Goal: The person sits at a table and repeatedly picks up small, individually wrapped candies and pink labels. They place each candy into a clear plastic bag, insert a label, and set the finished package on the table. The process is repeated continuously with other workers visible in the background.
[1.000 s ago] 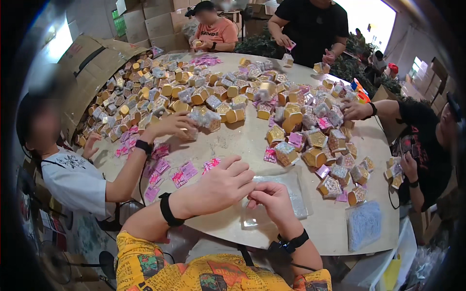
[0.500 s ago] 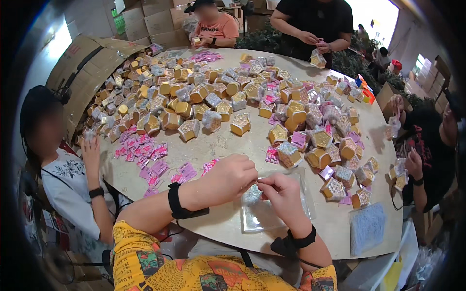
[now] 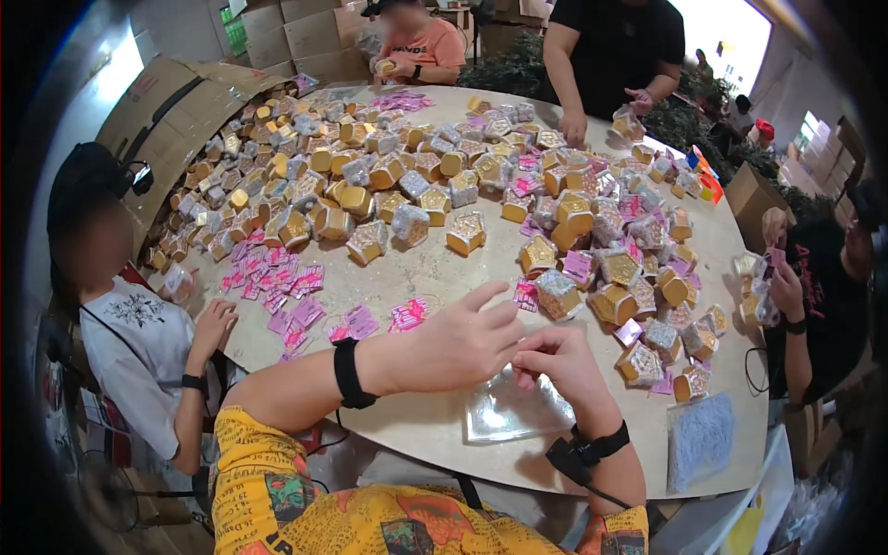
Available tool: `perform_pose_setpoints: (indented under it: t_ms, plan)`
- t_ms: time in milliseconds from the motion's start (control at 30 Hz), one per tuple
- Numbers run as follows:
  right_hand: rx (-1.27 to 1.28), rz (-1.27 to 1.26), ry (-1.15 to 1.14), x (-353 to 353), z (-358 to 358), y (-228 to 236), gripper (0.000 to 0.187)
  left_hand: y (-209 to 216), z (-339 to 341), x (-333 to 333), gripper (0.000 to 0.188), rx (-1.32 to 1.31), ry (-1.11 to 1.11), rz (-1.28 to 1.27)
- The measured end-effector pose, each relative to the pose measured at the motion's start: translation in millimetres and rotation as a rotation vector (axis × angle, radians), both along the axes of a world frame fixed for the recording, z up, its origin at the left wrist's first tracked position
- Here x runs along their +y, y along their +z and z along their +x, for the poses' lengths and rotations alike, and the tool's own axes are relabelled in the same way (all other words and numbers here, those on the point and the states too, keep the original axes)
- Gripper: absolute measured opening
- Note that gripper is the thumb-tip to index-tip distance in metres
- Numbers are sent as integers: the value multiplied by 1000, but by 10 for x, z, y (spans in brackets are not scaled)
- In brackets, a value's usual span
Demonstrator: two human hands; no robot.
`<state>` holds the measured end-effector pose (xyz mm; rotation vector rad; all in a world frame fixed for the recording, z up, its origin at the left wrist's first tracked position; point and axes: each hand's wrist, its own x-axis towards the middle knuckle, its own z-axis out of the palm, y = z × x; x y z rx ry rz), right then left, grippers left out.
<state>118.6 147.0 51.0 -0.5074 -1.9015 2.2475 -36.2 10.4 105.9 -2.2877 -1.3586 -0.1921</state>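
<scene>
My left hand (image 3: 455, 344) hovers over the near middle of the table, its index finger raised and its fingers spread apart. The thumb side is hidden, and nothing shows in this hand. Close against its fingertips, my right hand (image 3: 562, 366) is closed in a pinch; whatever sits between those fingers is too small to make out. Below both hands lies a clear, shiny plastic sheet or bag (image 3: 507, 418), partly covered by the right hand. Pink printed cards (image 3: 408, 314) lie just beyond my left wrist.
Gold house-shaped ornaments (image 3: 465, 233), many in clear wrap, heap across the far and right parts of the table (image 3: 388, 444). Pink packets (image 3: 268, 277) pile at the left. A bag of pale blue shreds (image 3: 701, 442) lies near right. Several people work around the table.
My left hand has loosened from a curled grip, its index finger lifting. My right hand has shifted slightly right. Across the table, the person in black has lowered an arm to the ornaments.
</scene>
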Motion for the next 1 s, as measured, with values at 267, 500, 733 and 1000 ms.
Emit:
perform_pose_setpoints:
  t_ms: [267, 500, 733, 1000]
  plan:
    - [143, 580, -228, -160, 6, -34, 9, -229, -129, 187, 9, -673, 86, -166]
    - [252, 1017, -312, -63, -10, -96, 6, -328, -194, 337, 9, -1011, 141, -348]
    - [143, 766, -243, 53, 38, -171, 4, -321, -253, 513, 19, -918, 220, -524]
    - [158, 861, -335, 63, 55, -255, 4, -784, -1255, 1141, 60, -295, 950, -172]
